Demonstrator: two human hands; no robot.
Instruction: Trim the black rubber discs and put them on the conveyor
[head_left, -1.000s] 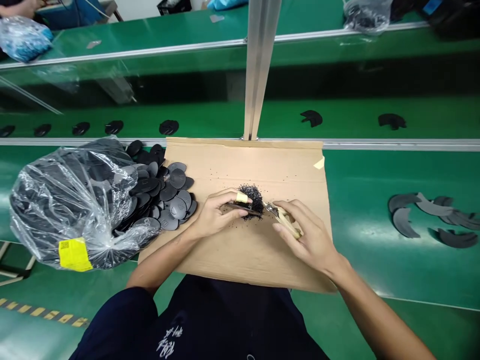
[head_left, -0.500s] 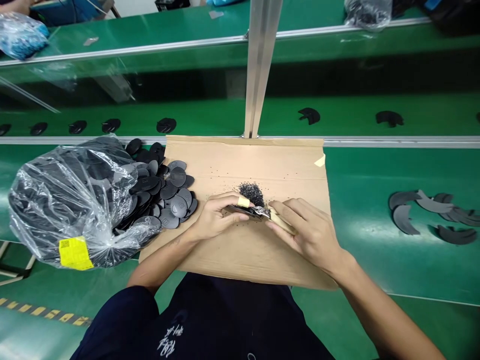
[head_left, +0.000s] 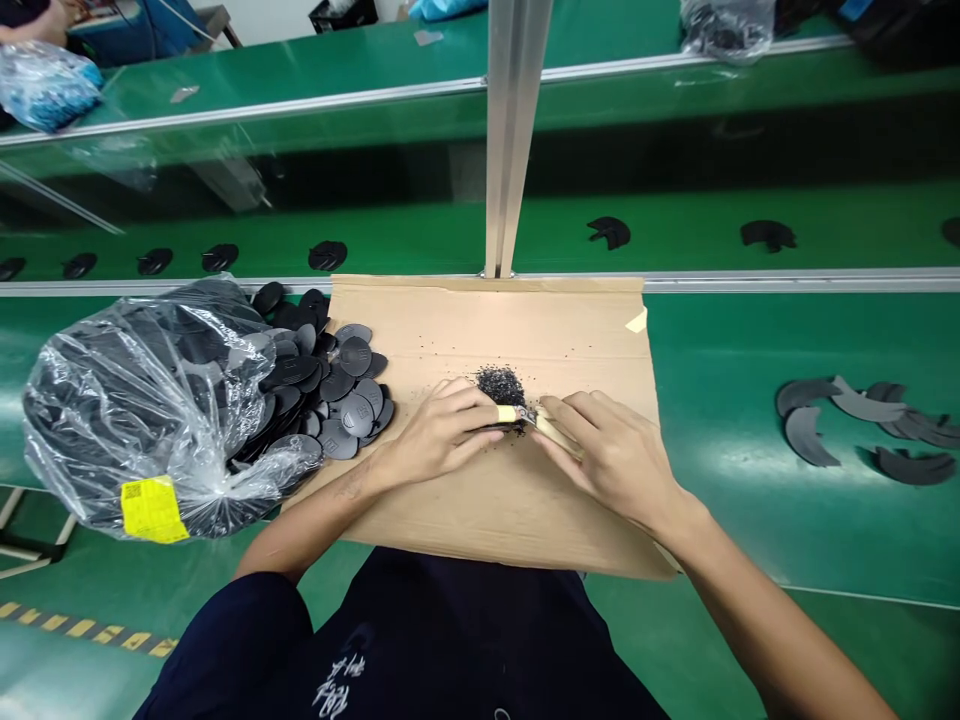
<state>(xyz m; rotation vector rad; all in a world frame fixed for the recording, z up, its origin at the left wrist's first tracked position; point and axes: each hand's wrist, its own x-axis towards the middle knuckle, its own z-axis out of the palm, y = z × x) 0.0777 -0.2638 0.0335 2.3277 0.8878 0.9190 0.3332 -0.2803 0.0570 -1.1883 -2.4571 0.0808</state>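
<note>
Left hand [head_left: 439,430] has shifted toward 3 o'clock since the last frame, bringing its taped forefinger [head_left: 507,413] up against the metal tip of the small snips [head_left: 541,425]. Its fingers lie together, curled over a dark piece [head_left: 504,427] that they mostly hide, so its shape can't be told. Right hand [head_left: 611,460] has its thumb and fingers clamped on the snips' tan handle, at 3 o'clock from the left hand. Just beyond, at 12 o'clock, sits a heap of black crumbs [head_left: 500,386] on a cardboard sheet [head_left: 555,330] dotted with stray specks. At 9 o'clock, a pile of black discs [head_left: 354,412] spills beside a clear plastic bag [head_left: 142,400] with a yellow label [head_left: 154,510]. Curved grey pieces [head_left: 806,437] lie on the green belt [head_left: 735,340] at 3 o'clock. Black pieces [head_left: 611,232] line a farther belt at 12 o'clock, beside a metal post [head_left: 514,130].
</note>
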